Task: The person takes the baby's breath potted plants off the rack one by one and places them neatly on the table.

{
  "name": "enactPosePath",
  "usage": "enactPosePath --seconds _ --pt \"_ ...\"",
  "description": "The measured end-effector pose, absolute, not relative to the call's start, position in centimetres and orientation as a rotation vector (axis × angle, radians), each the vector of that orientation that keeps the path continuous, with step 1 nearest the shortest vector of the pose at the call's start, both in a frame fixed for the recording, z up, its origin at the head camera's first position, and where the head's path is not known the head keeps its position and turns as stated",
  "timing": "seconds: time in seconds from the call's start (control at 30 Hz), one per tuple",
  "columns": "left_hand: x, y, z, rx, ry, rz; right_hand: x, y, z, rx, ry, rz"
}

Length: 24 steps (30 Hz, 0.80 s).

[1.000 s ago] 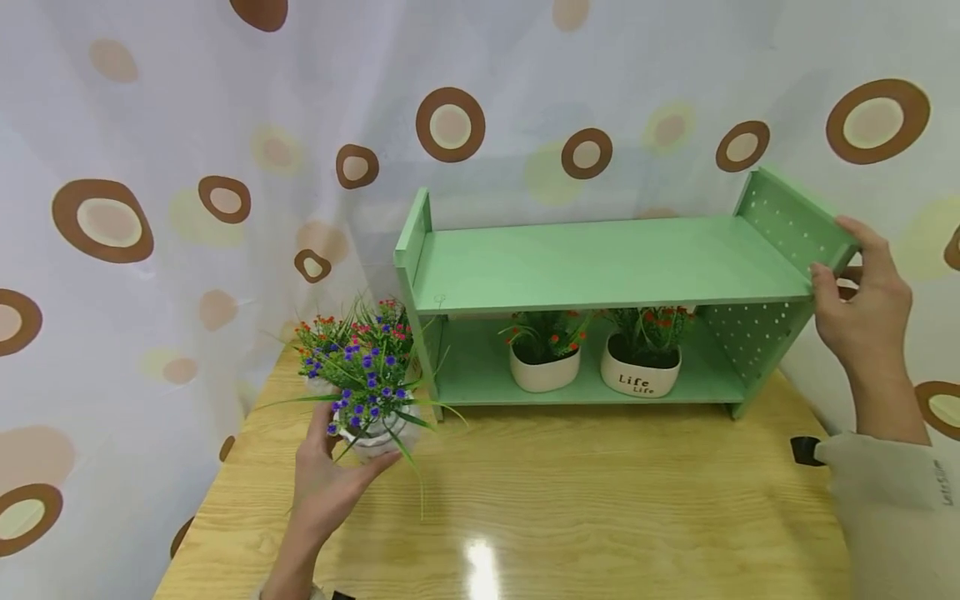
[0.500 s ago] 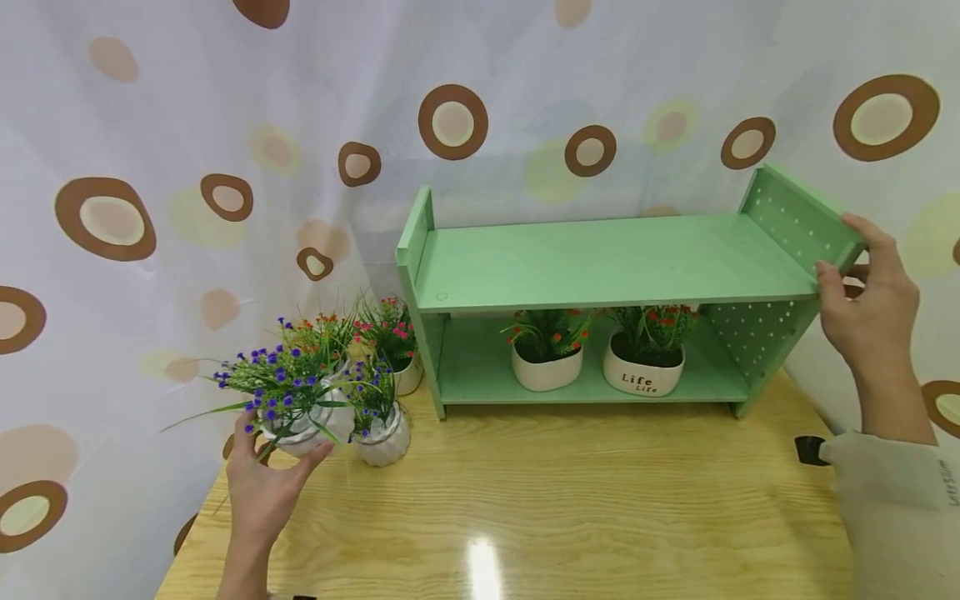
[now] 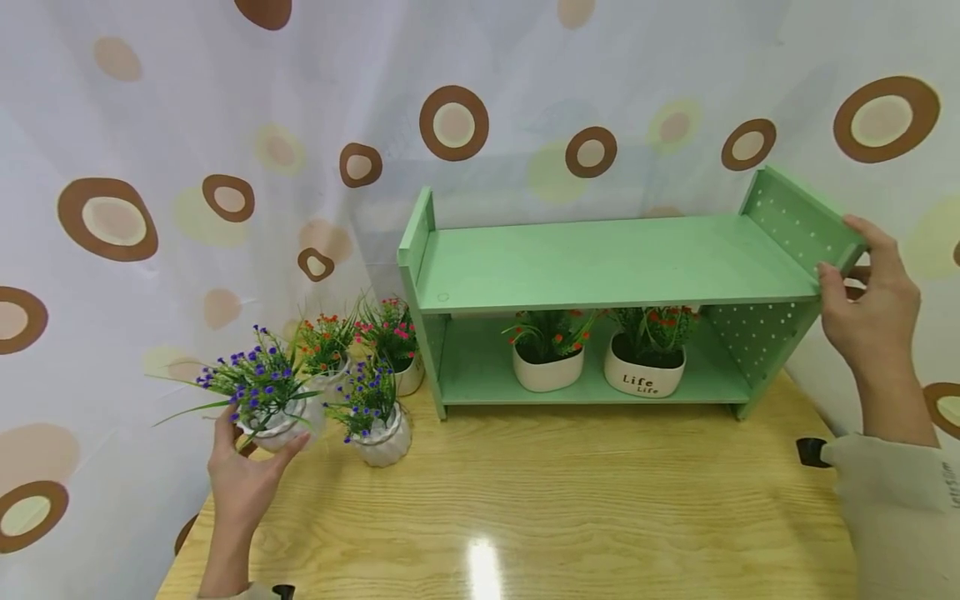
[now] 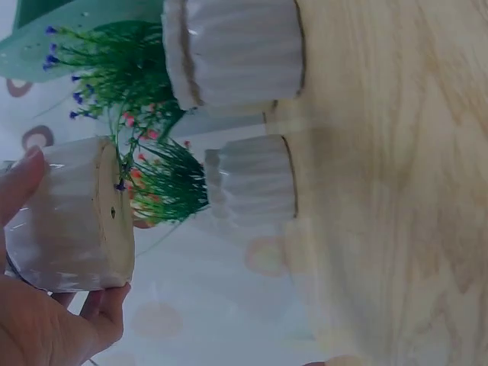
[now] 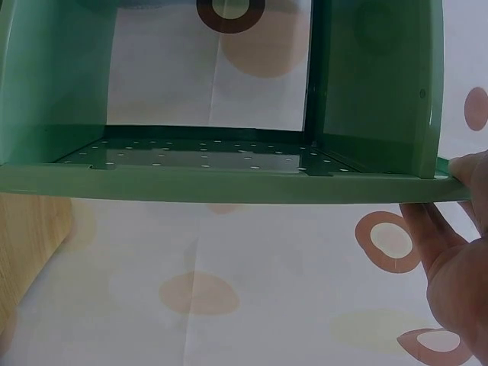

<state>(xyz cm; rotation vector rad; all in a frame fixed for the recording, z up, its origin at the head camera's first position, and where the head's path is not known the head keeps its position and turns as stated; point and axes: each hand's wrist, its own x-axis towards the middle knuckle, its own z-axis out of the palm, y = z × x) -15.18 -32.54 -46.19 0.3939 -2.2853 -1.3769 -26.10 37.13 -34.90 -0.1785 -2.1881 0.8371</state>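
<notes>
Glossy round pot [image 4: 65, 221] in left hand [image 3: 243, 479], right hand [image 3: 873, 300] gripping perforated shelf [image 3: 615, 260]

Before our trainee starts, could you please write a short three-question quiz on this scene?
1. True or false: the flowerpot in the left hand rests on the table.
2. How many planters stand on the lower level of the green shelf?
3. What does the right hand grip: A) a planter, B) the green shelf, C) the table?

Key: 1. False (held in the air); 2. Two; 3. B
</notes>
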Motion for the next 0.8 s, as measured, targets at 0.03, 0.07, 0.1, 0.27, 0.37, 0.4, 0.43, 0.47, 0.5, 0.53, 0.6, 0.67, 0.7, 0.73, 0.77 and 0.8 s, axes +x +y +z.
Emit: enactPosePath --seconds 0.03,0.07,0.1,0.27,0.37,0.4,0.43,0.47,0.5,0.53,0.6,0.67,0.7,0.73,0.77,0.8 --pt "-15.4 -32.7 -46.4 0.401 -2.298 -1.375 -26.1 37.1 -34.9 -0.172 -2.182 0.840" --pt "-15.6 -32.9 -46.7 0.406 -2.306 -1.379 -26.1 37.1 -34.8 -0.165 -2.178 0.842" --pt "-15.8 -33.1 -46.9 0.415 -2.319 -1.377 -26.1 37.1 -34.8 -0.162 -2.176 0.843" --pt "-16.8 -34.2 -48.2 0.426 -2.368 -1.426 -26.2 37.2 -34.8 -0.169 -2.178 0.837" --pt "-17.3 -34.8 -49.0 0.429 -2.428 -1.436 -26.2 37.2 -34.8 -0.171 -2.182 0.841" --pt "-17.4 -34.9 -49.2 0.424 -2.451 -1.438 -26.2 37.2 -34.9 -0.170 -2.185 0.843" --pt "-17.5 -35.0 -49.4 0.408 -2.466 -1.445 -26.2 37.2 -34.9 -0.169 -2.188 0.846" --pt "-17.7 -35.1 -49.6 0.397 -2.487 -1.444 -26.2 37.2 -34.9 -0.167 -2.189 0.848" --pt "-17.8 -35.2 -49.8 0.389 -2.506 -1.447 -26.2 37.2 -34.9 -0.167 -2.189 0.850" --pt "-18.0 -35.2 -50.0 0.372 -2.517 -1.454 -26.2 37.2 -34.9 -0.167 -2.190 0.852" --pt "-18.2 -35.2 -50.2 0.358 -2.556 -1.458 -26.1 37.2 -34.9 -0.172 -2.191 0.850" --pt "-18.5 -35.2 -50.4 0.355 -2.603 -1.459 -26.1 37.2 -34.9 -0.179 -2.193 0.852" --pt "-18.5 -35.3 -50.5 0.358 -2.627 -1.456 -26.1 37.2 -34.9 -0.183 -2.194 0.853" --pt "-18.6 -35.3 -50.6 0.362 -2.651 -1.451 -26.1 37.3 -34.9 -0.182 -2.194 0.854" --pt "-18.7 -35.4 -50.6 0.365 -2.674 -1.448 -26.1 37.3 -34.9 -0.181 -2.193 0.857" --pt "-18.7 -35.4 -50.7 0.364 -2.691 -1.448 -26.1 37.3 -34.9 -0.178 -2.191 0.859"
